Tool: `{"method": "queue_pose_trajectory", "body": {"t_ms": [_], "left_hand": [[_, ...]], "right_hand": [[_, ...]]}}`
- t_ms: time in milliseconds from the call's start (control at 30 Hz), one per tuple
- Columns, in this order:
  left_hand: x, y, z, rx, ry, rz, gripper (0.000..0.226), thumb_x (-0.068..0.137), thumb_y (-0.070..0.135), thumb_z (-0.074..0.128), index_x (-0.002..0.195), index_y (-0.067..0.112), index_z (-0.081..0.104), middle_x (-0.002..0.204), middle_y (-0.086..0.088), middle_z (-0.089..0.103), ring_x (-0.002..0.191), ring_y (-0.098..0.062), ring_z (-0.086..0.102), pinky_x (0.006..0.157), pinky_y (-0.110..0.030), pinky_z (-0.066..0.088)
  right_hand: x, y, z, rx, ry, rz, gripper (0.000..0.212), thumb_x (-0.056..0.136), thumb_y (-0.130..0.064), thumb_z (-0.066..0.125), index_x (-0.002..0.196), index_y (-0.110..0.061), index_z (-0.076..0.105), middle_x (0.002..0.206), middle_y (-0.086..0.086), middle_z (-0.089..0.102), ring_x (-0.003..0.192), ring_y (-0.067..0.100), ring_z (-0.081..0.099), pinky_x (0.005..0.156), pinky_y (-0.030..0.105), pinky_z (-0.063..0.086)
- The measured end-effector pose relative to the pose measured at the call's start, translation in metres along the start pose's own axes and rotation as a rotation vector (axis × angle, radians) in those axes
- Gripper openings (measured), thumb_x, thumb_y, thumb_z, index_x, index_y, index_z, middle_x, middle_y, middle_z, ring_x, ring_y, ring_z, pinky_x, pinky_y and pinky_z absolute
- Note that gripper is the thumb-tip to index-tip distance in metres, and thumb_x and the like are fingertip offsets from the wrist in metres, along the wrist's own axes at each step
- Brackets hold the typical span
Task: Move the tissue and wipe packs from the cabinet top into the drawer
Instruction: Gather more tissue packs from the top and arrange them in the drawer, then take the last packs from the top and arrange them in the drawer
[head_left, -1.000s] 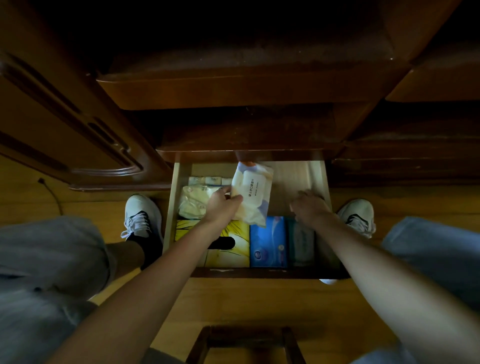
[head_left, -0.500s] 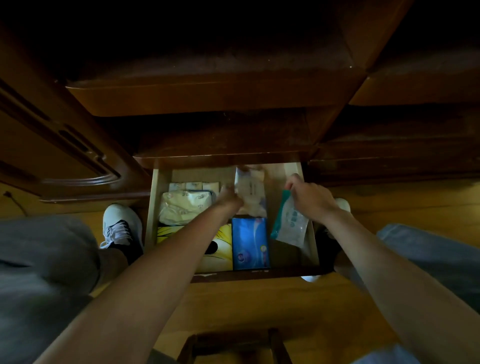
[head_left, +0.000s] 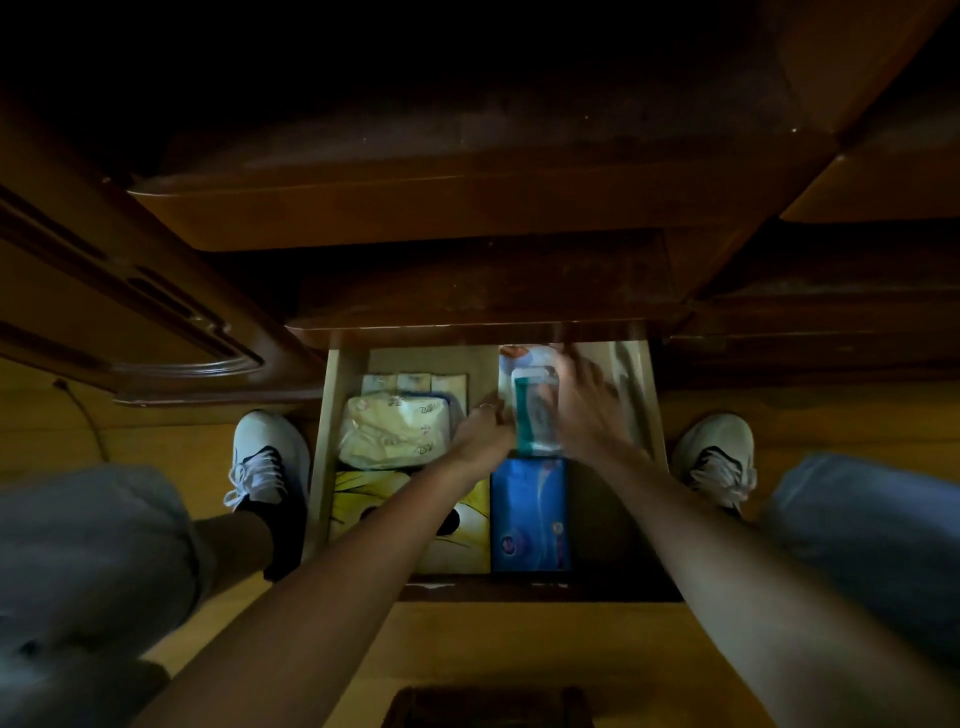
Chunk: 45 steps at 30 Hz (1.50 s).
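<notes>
Here, in the head view, a pale wooden drawer (head_left: 655, 415) stands pulled out from a dark, glossy brown cabinet (head_left: 467, 208), and both bare arms reach down into it. The left hand (head_left: 480, 434) sits near the middle of the drawer, its knuckles against the left edge of a teal-and-white wipe pack (head_left: 535, 413); whether its fingers grip the pack or only touch it cannot be told, since they are hidden and dim. The right hand (head_left: 582, 410) is blurred, its fingers spread over the right side and top of the same pack; whether they are clasping it or merely lying on it cannot be told either. The pack is a soft rectangular pouch, lying over a white crinkly pack (head_left: 511, 364) at the drawer's back.

To the left lies a puffy cream plastic tissue pack (head_left: 395, 431), with a row of small flat packets (head_left: 413, 382) behind it. Nearer the front are a yellow cartoon-printed box (head_left: 363, 499), partly under the left forearm, and a smooth blue rectangular pack (head_left: 530, 514) just beside it.

White laced sneakers (head_left: 265, 452) stand on the wooden floor on either side of the drawer.
</notes>
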<state>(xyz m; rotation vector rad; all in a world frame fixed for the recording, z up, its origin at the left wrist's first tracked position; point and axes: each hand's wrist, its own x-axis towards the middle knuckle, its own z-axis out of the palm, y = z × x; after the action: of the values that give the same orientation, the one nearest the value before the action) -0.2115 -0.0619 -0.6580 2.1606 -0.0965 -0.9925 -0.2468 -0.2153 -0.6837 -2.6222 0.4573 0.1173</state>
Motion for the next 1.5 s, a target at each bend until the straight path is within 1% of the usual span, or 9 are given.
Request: {"method": "queue_pose_trajectory", "body": {"t_ms": [300,467,567,633,733,900,1100,1267,1500], "left_hand": [[0.022,-0.005,0.011,-0.07,-0.096,0.001,0.02,0.096,0.02,0.051,0.105,0.037,0.052,0.1,0.012,0.061,0.09,-0.006,0.059,0.075,-0.027,0.05],[0.014,-0.002,0.0,-0.047,-0.101,0.032,0.018,0.098,0.023,0.052,0.113,0.028,0.06,0.113,0.002,0.067,0.105,-0.019,0.064,0.089,-0.039,0.055],[-0.004,0.012,-0.016,0.001,-0.044,0.059,0.025,0.1,0.028,0.052,0.123,0.022,0.059,0.111,0.003,0.067,0.094,-0.017,0.067,0.077,-0.036,0.057],[-0.024,0.024,-0.036,0.07,-0.031,0.117,0.025,0.1,0.029,0.053,0.124,0.026,0.057,0.11,0.003,0.066,0.082,-0.006,0.062,0.064,-0.026,0.052],[-0.068,0.056,-0.079,0.21,0.028,0.263,0.041,0.1,0.025,0.052,0.142,0.026,0.051,0.123,0.001,0.065,0.102,-0.019,0.066,0.077,-0.03,0.056],[-0.182,0.128,-0.163,0.73,0.545,0.771,0.038,0.097,0.034,0.052,0.134,0.038,0.056,0.134,0.014,0.061,0.108,-0.009,0.067,0.079,-0.029,0.058],[-0.285,0.23,-0.236,0.722,0.921,1.274,0.029,0.097,0.03,0.052,0.12,0.025,0.068,0.11,0.009,0.07,0.102,-0.011,0.065,0.067,-0.027,0.057],[-0.27,0.32,-0.269,0.605,0.952,1.131,0.027,0.094,0.031,0.058,0.119,0.029,0.067,0.11,0.008,0.066,0.1,-0.015,0.064,0.075,-0.036,0.057],[-0.16,0.439,-0.276,0.542,0.672,0.902,0.05,0.09,0.033,0.058,0.139,0.026,0.052,0.135,-0.002,0.053,0.121,-0.022,0.056,0.09,-0.033,0.043]], "right_hand": [[-0.005,0.01,0.03,0.103,-0.145,0.09,0.077,0.094,-0.029,0.067,0.158,-0.022,0.025,0.159,0.007,0.03,0.145,0.025,0.031,0.116,0.044,0.034],[-0.004,-0.002,0.021,0.107,-0.175,0.108,0.075,0.095,-0.041,0.063,0.157,-0.031,0.021,0.152,0.006,0.04,0.132,0.024,0.047,0.1,0.042,0.048],[-0.012,-0.006,-0.01,0.012,-0.204,0.129,0.077,0.095,-0.044,0.061,0.158,-0.028,0.021,0.152,0.005,0.043,0.131,0.025,0.05,0.101,0.046,0.049],[-0.02,-0.013,-0.039,0.028,-0.273,0.076,0.071,0.097,-0.04,0.06,0.157,-0.025,0.024,0.15,0.006,0.046,0.131,0.026,0.052,0.102,0.042,0.047],[-0.039,-0.04,-0.1,0.1,-0.308,0.011,0.042,0.1,-0.036,0.058,0.141,-0.032,0.048,0.132,-0.003,0.063,0.111,0.012,0.064,0.094,0.036,0.054],[-0.084,-0.092,-0.248,0.21,0.072,-0.249,0.023,0.099,-0.036,0.057,0.119,-0.043,0.066,0.105,-0.026,0.072,0.091,-0.002,0.07,0.08,0.028,0.059],[-0.109,-0.145,-0.407,0.138,0.572,-0.503,0.019,0.097,-0.039,0.052,0.109,-0.044,0.065,0.096,-0.03,0.068,0.093,-0.006,0.064,0.074,0.017,0.049],[-0.047,-0.165,-0.479,-0.103,0.549,-0.322,0.039,0.098,-0.04,0.057,0.136,-0.038,0.052,0.135,-0.015,0.058,0.124,0.01,0.052,0.085,0.033,0.046],[0.069,-0.144,-0.525,-0.248,0.355,-0.099,0.017,0.097,-0.047,0.054,0.111,-0.039,0.058,0.115,-0.008,0.069,0.101,0.018,0.066,0.078,0.037,0.053]]}}
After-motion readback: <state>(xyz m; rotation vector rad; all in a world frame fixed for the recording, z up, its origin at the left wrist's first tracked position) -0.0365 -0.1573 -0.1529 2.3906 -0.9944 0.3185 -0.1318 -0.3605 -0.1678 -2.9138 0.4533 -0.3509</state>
